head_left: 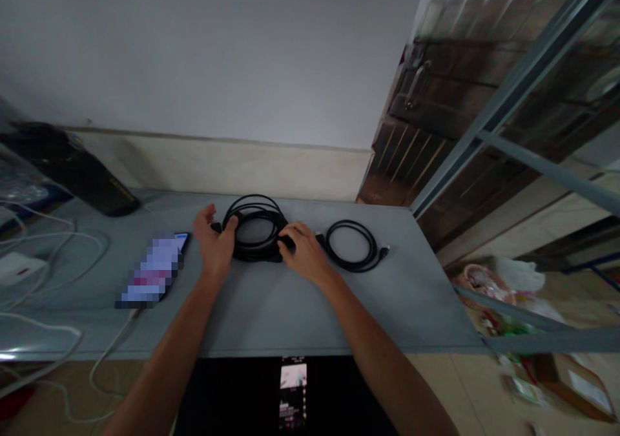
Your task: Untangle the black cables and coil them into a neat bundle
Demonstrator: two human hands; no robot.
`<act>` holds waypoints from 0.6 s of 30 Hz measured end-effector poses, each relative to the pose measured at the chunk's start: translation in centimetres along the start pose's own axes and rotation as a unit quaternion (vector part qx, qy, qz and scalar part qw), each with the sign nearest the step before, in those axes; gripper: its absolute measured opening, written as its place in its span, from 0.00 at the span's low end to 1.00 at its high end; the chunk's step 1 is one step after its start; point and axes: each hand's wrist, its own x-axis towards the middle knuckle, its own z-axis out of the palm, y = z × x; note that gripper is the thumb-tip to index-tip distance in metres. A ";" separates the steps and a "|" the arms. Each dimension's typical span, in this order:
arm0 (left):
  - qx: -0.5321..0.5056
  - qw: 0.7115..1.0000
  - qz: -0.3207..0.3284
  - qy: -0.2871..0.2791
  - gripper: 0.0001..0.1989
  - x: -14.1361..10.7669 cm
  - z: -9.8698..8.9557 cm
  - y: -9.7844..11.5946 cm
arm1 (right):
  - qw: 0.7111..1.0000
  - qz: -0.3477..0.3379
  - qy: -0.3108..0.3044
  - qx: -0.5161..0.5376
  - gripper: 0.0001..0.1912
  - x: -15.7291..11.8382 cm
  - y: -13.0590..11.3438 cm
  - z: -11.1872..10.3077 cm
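Observation:
A large coil of black cable (256, 255) lies on the grey table, several loops thick. My left hand (216, 245) is at its left side, thumb against the loops and fingers spread apart from it. A black plug end (216, 227) shows in the gap between that thumb and the fingers. On the coil's right side, my right hand (306, 255) is closed, thumb and fingers pinching a dark part of the cable. Just right of this hand lies a smaller coil of black cable (352, 269), with a plug (384, 252) at its right end.
A phone (152, 271) with a white cable lies on the left of the table (271, 320). Further left are a dark bottle (92, 171), white cords and a white charger (19, 268). A wall stands behind. Metal frame bars (527, 345) border the right, with a cardboard box (574, 384) below.

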 end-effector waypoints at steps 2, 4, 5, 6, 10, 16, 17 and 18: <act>-0.003 1.000 0.008 0.001 0.28 -0.1 -0.1 0.5 | 1.000 -0.002 0.006 0.006 0.06 0.0 0.1 0.1; -0.013 1.000 0.025 -0.009 0.21 -0.2 -0.3 1.3 | 1.000 -0.002 0.011 0.012 0.06 0.0 0.1 0.1; -0.019 0.999 0.036 -0.017 0.17 -0.3 -0.4 1.6 | 1.000 -0.002 0.013 0.014 0.05 0.0 0.1 0.1; -0.023 0.998 0.045 -0.025 0.14 -0.4 -0.5 2.0 | 1.000 -0.002 0.015 0.017 0.05 0.0 0.0 0.0; -0.026 0.997 0.056 -0.050 0.11 -0.7 -0.8 2.8 | 1.000 -0.001 0.017 0.021 0.05 0.0 -0.1 -0.1; -0.003 0.996 0.076 -0.043 0.14 -0.7 -0.8 2.8 | 1.000 -0.001 0.022 0.014 0.05 -0.1 -0.1 0.0; 0.003 0.996 0.082 -0.039 0.14 -0.7 -0.8 2.9 | 1.000 -0.002 0.023 0.014 0.05 -0.1 0.0 0.0; 0.008 0.996 0.085 -0.038 0.13 -0.7 -0.9 3.0 | 1.000 -0.002 0.022 0.014 0.05 -0.1 0.0 0.0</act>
